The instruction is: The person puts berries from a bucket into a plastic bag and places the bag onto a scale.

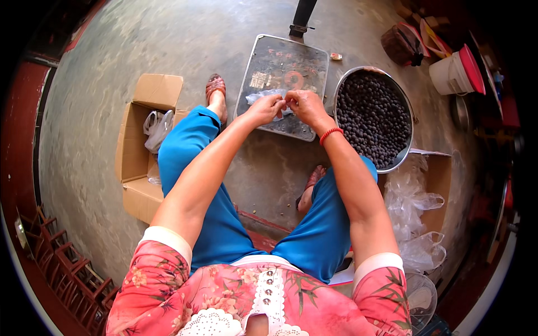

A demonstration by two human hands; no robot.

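Over the flat metal platform of a floor scale [311, 63], my left hand [267, 110] and my right hand [304, 107] meet, their fingertips pinched together at a thin clear plastic bag [269, 94]. Part of the bag lies on the platform behind and between my hands; the pinched part is mostly hidden by my fingers. To the right of my right hand stands a round metal basin [410, 145] full of small dark round fruits or nuts [372, 113]. A red bead bracelet circles my right wrist.
An open cardboard box [128, 143] with plastic bags stands left of my leg. Another box [439, 185], at right, holds clear plastic bags [403, 206]. A white bucket [445, 74] stands at upper right. The scale's dark post [303, 17] rises beyond the platform.
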